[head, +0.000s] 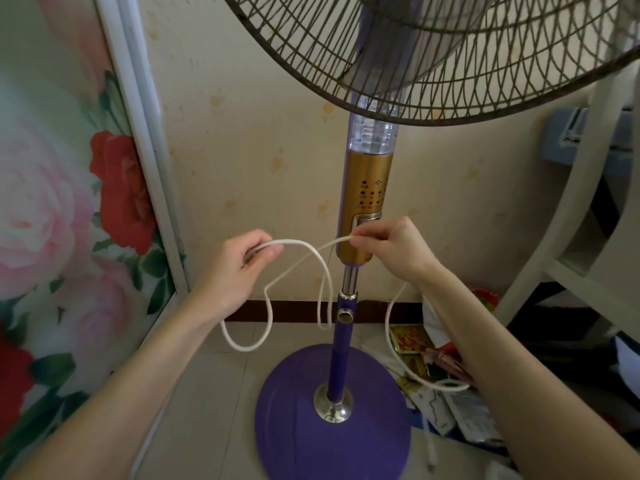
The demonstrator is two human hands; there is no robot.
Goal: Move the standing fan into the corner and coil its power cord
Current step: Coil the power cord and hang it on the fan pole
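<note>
2 hands work the white power cord [313, 252] in front of the standing fan [369, 209], which already stands close to the wall beside a floral-printed panel [62, 202], so the move into the corner looks done or nearly so. The left hand [239, 268] is curled shut around the cord, with what seem to be 1 or 2 gathered strands passing through its fist. The right hand [388, 249] pinches the cord between thumb and fingertips, just in front of the gold control column [369, 188]. Between the hands the cord arches, then sags into 2 loose loops hanging beside the purple pole [341, 344]. A longer slack run drops under the right forearm and trails over scattered papers [446, 403] on the floor near the round purple base [311, 427]. Coiling seems only begun: few turns are collected, and most of the cord hangs free. Left to do, by my judgement, is feeding the remaining slack loop by loop into the left hand, then securing the bundle
</note>
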